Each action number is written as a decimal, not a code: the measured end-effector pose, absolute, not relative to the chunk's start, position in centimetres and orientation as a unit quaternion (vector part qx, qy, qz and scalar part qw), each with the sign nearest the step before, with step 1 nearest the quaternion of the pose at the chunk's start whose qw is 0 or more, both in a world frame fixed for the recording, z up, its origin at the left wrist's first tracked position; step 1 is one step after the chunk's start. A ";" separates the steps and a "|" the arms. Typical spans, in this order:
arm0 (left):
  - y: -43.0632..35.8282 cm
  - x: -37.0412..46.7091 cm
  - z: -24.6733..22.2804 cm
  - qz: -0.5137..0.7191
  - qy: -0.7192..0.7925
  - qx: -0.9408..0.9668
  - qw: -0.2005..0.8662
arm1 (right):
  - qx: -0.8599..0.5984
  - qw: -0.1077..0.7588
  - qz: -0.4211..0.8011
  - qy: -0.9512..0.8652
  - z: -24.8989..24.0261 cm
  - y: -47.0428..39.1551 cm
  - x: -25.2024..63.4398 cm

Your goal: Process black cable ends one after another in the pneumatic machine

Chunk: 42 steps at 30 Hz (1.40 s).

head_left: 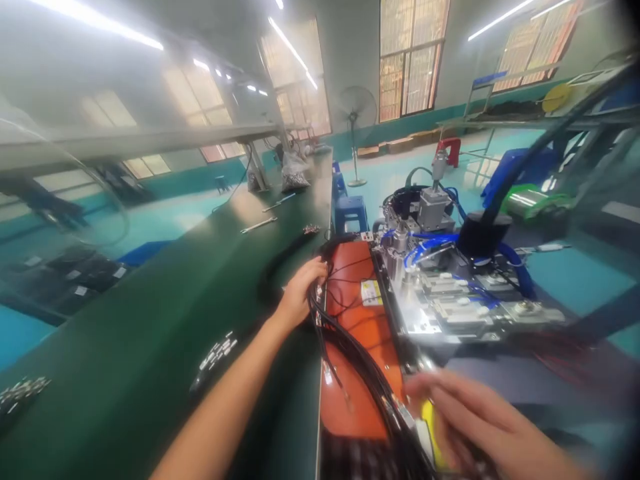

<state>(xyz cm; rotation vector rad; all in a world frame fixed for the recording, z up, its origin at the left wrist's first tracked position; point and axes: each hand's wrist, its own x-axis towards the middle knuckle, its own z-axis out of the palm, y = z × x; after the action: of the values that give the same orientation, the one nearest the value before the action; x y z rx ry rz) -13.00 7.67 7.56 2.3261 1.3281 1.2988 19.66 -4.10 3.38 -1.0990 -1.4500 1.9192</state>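
A bundle of black cables [357, 350] lies over an orange panel [350, 267] at the edge of the green bench. My left hand [303, 287] is closed around the upper part of the cables, beside the panel's left edge. At the lower right, my right hand [465, 413] is blurred, its fingers curled together near the cables' lower ends. A yellow and white piece [431, 427] shows beside its fingers; I cannot tell whether it is held. Small bright connectors [397, 410] show on the cable ends near that hand.
A machine [440, 287] with metal fixtures and blue tubes stands right of the panel. On the green bench [150, 333] lie more cable bundles [215, 357], a wrench [259, 225] and a bag of small parts [295, 177]. Blue stools [350, 210] and a fan [353, 120] stand beyond.
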 end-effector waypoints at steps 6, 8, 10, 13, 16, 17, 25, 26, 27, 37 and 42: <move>7.7 -12.6 7.0 0.409 0.438 0.799 0.052 | -0.309 0.226 0.798 -0.466 8.7 -3.6 16.0; 7.8 -12.5 6.7 0.407 0.438 0.801 0.042 | -0.298 0.229 0.804 -0.460 8.5 -4.0 16.1; 7.8 -12.5 6.5 0.405 0.438 0.802 0.034 | -0.300 0.228 0.803 -0.461 8.2 -4.2 16.5; 7.7 -12.3 6.3 0.400 0.441 0.803 0.025 | -0.310 0.227 0.796 -0.468 8.0 -4.4 16.9; 7.7 -12.1 6.3 0.392 0.446 0.804 0.018 | -0.327 0.227 0.791 -0.464 8.0 -4.5 17.0; 7.7 -12.0 6.3 0.390 0.447 0.805 0.016 | -0.334 0.228 0.789 -0.463 8.0 -4.5 17.0; 7.7 -11.7 6.3 0.381 0.452 0.807 0.006 | -0.369 0.218 0.779 -0.457 8.3 -4.7 16.5; 7.7 -11.7 6.3 0.380 0.452 0.807 0.006 | -0.371 0.216 0.779 -0.457 8.4 -4.7 16.5; 7.7 -11.7 6.4 0.379 0.451 0.808 0.006 | -0.372 0.215 0.779 -0.457 8.4 -4.7 16.4; 7.8 -11.7 6.3 0.381 0.455 0.805 0.002 | -0.370 0.253 0.768 -0.458 7.0 -4.8 17.1; 7.7 -11.7 6.3 0.377 0.459 0.804 0.003 | -0.369 0.265 0.761 -0.464 6.9 -4.7 17.3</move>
<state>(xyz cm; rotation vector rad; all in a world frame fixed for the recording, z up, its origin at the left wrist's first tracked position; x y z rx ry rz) -11.73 7.73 6.27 2.5222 1.4405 1.1829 17.28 -4.70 6.90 -0.9957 -1.2523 2.0555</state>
